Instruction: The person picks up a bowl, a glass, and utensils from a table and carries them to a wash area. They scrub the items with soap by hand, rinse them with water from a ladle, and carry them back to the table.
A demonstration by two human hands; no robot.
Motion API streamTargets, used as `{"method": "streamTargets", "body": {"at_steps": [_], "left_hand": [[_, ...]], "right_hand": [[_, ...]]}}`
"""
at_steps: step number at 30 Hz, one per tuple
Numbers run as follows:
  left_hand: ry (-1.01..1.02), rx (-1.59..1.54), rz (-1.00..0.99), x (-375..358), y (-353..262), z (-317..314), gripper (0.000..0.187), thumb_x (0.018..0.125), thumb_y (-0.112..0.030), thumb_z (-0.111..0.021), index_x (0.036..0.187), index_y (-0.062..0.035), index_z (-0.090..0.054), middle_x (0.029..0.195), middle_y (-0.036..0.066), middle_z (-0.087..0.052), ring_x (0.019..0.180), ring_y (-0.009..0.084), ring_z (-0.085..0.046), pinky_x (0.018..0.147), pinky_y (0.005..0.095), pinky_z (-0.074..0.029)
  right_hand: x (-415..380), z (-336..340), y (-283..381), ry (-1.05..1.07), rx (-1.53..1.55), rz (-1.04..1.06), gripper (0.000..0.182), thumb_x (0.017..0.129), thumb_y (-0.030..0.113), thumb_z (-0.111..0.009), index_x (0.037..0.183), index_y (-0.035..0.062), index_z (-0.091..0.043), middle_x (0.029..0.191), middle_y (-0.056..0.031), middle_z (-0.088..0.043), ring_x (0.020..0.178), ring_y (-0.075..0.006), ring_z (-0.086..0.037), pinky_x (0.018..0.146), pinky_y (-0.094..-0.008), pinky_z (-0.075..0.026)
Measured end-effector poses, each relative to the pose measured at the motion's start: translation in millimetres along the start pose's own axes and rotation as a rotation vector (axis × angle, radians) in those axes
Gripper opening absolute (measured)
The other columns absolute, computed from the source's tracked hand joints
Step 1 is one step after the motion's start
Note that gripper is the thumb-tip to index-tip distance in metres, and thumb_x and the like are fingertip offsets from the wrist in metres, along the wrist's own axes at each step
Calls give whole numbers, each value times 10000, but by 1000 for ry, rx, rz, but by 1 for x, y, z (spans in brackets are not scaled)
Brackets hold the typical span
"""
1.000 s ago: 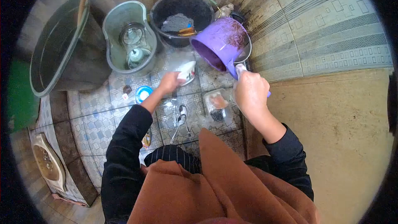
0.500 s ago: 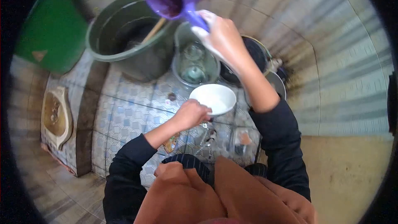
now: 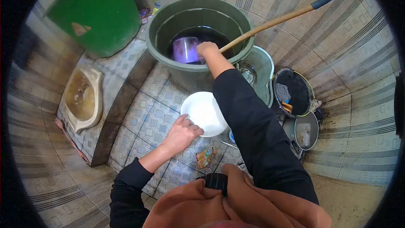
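Note:
My left hand (image 3: 181, 136) grips the near-left rim of a white bowl (image 3: 203, 113), which is held over the tiled floor. Reaching into the large green tub (image 3: 190, 71), my right hand (image 3: 207, 50) is closed at the side of a purple dipper (image 3: 185, 50). The dipper lies tipped sideways at the dark water inside the tub, and its handle is mostly hidden by my fingers. My right sleeve covers the bowl's right edge.
A brown hose (image 3: 270, 23) runs from the upper right into the tub. Right of it stand a grey-green basin (image 3: 262, 69), a black bucket (image 3: 295, 95) and a pot (image 3: 307, 131). A squat toilet (image 3: 84, 99) is left; a wrapper (image 3: 205, 157) lies on the floor.
My right hand has brought the dipper down and left into the tub from above the basin. The bowl now looks more level and rounder. The head view has shifted.

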State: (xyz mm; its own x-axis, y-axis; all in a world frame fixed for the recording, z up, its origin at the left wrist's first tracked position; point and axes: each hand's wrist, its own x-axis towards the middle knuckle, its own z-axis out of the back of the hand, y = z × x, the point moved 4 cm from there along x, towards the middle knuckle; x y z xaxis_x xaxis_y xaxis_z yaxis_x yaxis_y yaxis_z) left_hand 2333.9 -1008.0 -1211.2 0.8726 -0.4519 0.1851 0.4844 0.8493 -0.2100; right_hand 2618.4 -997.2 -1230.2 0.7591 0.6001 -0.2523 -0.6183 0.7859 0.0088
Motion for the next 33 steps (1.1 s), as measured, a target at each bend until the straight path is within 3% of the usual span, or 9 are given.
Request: {"method": "streamTargets", "body": {"at_steps": [3, 4, 8, 11, 15, 18, 21, 27, 33], "left_hand": [[-25, 39, 15, -1, 6, 6, 112, 652, -111, -498, 722, -139, -581, 650, -7, -566, 689, 160, -532, 834, 358, -374], [-26, 57, 15, 1, 7, 7, 112, 649, -107, -500, 722, -139, -579, 648, -5, -565, 690, 161, -534, 832, 361, -375], [-43, 75, -50, 11, -2, 8, 107, 650, -108, -498, 722, -137, -572, 643, -3, -564, 694, 161, -538, 835, 362, -373], [-119, 47, -149, 26, -21, 0, 103, 652, -108, -497, 720, -140, -569, 636, 0, -562, 689, 159, -538, 823, 351, -372], [-1, -79, -244, 55, -72, -25, 221, 628, -67, -524, 811, -158, -607, 729, 9, -604, 725, 151, -550, 780, 333, -389], [-90, -203, -384, 79, -120, -60, 235, 646, -69, -514, 842, -157, -611, 733, 6, -611, 702, 149, -545, 697, 306, -383], [-95, -298, -452, 101, -168, -118, 210, 657, -89, -504, 821, -166, -610, 706, 2, -606, 676, 147, -541, 704, 300, -375], [-9, -170, -518, 104, -228, -261, 105, 683, -123, -464, 687, -134, -568, 655, 9, -583, 667, 177, -538, 749, 339, -366], [81, -137, -465, 85, -211, -333, 131, 707, -125, -447, 766, -129, -564, 754, 11, -587, 709, 186, -544, 852, 383, -324]], "right_hand": [[-8, 5, -11, 141, 397, 75, 178, 694, 167, -598, 827, 52, -629, 738, -63, -627, 607, -162, -601, 553, -308, -471], [-20, 13, -17, 151, 534, 42, 169, 721, 189, -589, 770, 32, -629, 633, -44, -614, 468, -118, -543, 443, -271, -435], [-68, 43, -53, -3, 1059, 66, 173, 733, 193, -576, 720, 25, -611, 642, -32, -607, 407, -40, -444, 335, -180, -321], [-127, 71, -84, -71, 1252, 87, 229, 754, 216, -564, 851, 10, -582, 754, -40, -612, 426, -29, -434, 348, -157, -321], [-245, 104, -119, -285, 1313, 16, 275, 777, 230, -547, 922, -4, -543, 780, -44, -599, 436, -13, -416, 359, -136, -316], [-334, 112, -141, -371, 1349, -19, 272, 800, 233, -513, 929, -7, -518, 781, -47, -586, 418, -8, -391, 352, -134, -295], [-415, 106, -152, -453, 1283, -244, 274, 800, 227, -508, 932, -13, -519, 764, -36, -577, 394, -9, -354, 336, -140, -249], [-509, 41, -164, -397, 1089, -710, 235, 785, 179, -519, 920, -12, -546, 678, -17, -582, 403, -22, -373, 335, -147, -265], [-546, -44, -173, -230, 786, -894, 158, 755, 143, -556, 828, 5, -587, 640, -51, -588, 465, -70, -451, 412, -223, -367]]}}
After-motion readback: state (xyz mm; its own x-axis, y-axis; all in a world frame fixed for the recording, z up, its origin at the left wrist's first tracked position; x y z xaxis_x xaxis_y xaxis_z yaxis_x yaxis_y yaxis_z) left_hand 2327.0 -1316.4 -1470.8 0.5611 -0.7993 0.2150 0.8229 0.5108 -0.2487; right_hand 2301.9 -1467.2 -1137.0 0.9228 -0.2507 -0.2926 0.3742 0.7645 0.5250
